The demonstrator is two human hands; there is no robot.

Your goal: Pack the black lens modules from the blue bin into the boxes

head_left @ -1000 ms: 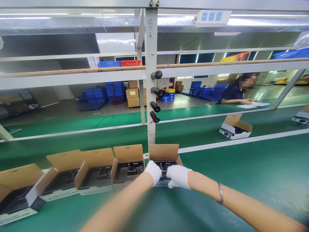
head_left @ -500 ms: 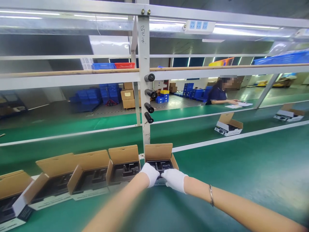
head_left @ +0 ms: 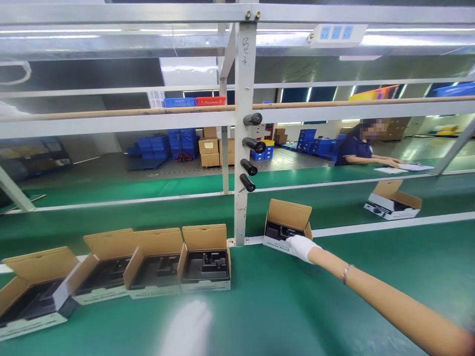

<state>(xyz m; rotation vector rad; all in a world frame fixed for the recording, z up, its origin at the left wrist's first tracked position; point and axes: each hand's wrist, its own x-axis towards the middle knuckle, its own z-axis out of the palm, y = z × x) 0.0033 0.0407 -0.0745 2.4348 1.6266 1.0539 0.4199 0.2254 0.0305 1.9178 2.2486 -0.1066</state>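
My right hand (head_left: 301, 247), in a white glove, is at the front right corner of an open carton (head_left: 276, 242) with a black moulded tray inside. That carton lies on the far belt beside the post, its brown lid raised. The fingers are closed on its front wall, partly hidden behind the hand. Low in the view, my left hand (head_left: 187, 326) is a white smear over the green bench, apart from any box; its fingers cannot be made out. Nearest to it stands another open carton (head_left: 206, 285) with a black tray and a small black part.
More open cartons (head_left: 156, 291) line the left of the green bench (head_left: 260, 316). A white post (head_left: 241, 212) with black rods (head_left: 254, 145) rises in the middle. Another open box (head_left: 393, 210) sits on the belt at right. Across it, a person (head_left: 358, 148) handles papers.
The carton that both hands were at has moved forward and right onto the belt with my right hand. My left hand has left it and come back down and left. The view has shifted left.
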